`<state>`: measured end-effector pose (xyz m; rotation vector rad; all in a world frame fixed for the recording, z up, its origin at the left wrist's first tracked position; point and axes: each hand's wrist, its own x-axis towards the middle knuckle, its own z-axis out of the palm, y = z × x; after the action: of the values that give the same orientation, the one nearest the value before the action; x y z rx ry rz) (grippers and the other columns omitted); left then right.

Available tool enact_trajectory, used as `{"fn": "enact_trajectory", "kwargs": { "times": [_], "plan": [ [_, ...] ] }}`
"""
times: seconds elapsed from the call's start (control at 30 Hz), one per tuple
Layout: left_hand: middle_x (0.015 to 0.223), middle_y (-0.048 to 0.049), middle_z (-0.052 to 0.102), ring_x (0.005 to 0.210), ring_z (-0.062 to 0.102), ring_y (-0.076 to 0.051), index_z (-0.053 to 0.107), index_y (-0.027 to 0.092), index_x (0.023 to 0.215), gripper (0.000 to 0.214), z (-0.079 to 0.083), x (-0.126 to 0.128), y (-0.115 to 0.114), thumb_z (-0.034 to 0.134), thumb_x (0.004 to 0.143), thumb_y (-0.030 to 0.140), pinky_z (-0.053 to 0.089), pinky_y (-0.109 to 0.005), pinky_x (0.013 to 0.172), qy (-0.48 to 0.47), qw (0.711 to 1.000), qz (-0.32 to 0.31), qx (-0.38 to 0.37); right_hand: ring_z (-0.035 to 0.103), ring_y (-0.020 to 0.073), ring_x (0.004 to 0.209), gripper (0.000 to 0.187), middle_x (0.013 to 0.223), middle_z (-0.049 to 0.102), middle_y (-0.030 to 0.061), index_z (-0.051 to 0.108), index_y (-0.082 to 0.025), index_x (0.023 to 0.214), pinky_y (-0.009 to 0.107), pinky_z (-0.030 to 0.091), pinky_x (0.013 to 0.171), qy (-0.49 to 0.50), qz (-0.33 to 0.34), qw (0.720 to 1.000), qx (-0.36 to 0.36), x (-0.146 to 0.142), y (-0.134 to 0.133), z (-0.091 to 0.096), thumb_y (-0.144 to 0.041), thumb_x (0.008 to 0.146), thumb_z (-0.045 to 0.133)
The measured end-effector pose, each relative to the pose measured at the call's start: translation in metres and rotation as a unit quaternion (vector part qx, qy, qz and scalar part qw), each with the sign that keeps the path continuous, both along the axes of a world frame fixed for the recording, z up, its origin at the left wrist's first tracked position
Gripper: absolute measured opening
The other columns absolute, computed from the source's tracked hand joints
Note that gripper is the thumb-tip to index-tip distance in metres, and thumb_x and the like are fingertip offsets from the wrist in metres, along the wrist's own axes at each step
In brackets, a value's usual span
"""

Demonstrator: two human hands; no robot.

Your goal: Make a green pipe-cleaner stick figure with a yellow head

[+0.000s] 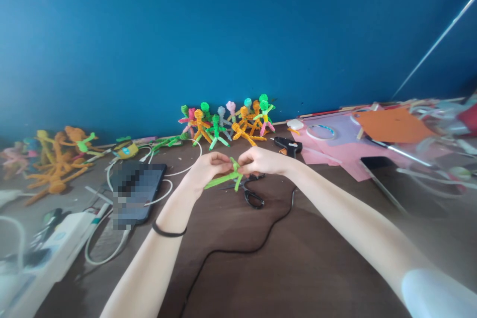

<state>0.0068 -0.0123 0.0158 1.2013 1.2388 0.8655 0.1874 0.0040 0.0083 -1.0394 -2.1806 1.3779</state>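
The left hand [213,165] and the right hand [253,161] are close together, mid-scene, with fingers drawn in and the tips of both pinched on a green fuzzy strip [237,172]. That strip is thin and bendy with a soft, chenille-like nap; 1 length runs out to the left beneath the left hand, while shorter ends stick up and down between the 2 hands. A black band [168,231] circles the left wrist, and a pale sleeve [434,292] shows on the right arm, near right

Just beneath the strip lie scissors [246,192] with smooth black looped handles, partly hidden by the hands. A black cord [238,251] curves over the dark brown tabletop [320,263] toward the near edge, and a black glue gun [289,147] rests on the far side, to the right of the hands

Farther off, a crowd of coiled, fuzzy figures [200,121] (round heads, spindly limbs, in orange, green, pink and grey) stands against the smooth blue wall [238,35]. More fuzzy figures, mostly orange, are heaped far left; nearer on that side are a flat dark phone [154,191], looping white cables [112,260] and a white power strip [72,238]. At right, flat pink paper [356,166] lies beneath a stiff-looking orange sheet [395,125]
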Motion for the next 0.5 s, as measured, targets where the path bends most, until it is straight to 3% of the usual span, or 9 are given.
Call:
{"fn": "enact_trajectory", "kwargs": {
  "times": [0.23, 0.5],
  "plan": [
    [0.061, -0.0003, 0.068, 0.06, 0.063, -0.013, 0.058, 0.015, 0.066, 0.028, -0.0002, 0.001, 0.0027, 0.079, 0.047, 0.02, 0.049, -0.028, 0.068, 0.043, 0.999, -0.01, -0.009, 0.04, 0.0066, 0.049, 0.018, 0.059, 0.054, -0.0009, 0.052, -0.014, 0.06, 0.022, 0.031, 0.048, -0.011, 0.006, 1.0, 0.005, -0.0014, -0.0018, 0.0011, -0.027, 0.072, 0.053],
    [0.062, -0.0002, 0.066, 0.058, 0.061, -0.013, 0.058, 0.015, 0.068, 0.022, 0.0026, 0.0032, -0.002, 0.073, 0.054, 0.024, 0.044, -0.025, 0.059, 0.132, 0.989, -0.049, 0.054, 0.041, 0.0071, 0.049, 0.014, 0.06, 0.055, -0.0005, 0.051, -0.014, 0.06, 0.022, 0.031, 0.048, -0.021, 0.002, 1.0, 0.006, -0.0021, -0.0018, 0.001, -0.023, 0.07, 0.052]
  ]
}}
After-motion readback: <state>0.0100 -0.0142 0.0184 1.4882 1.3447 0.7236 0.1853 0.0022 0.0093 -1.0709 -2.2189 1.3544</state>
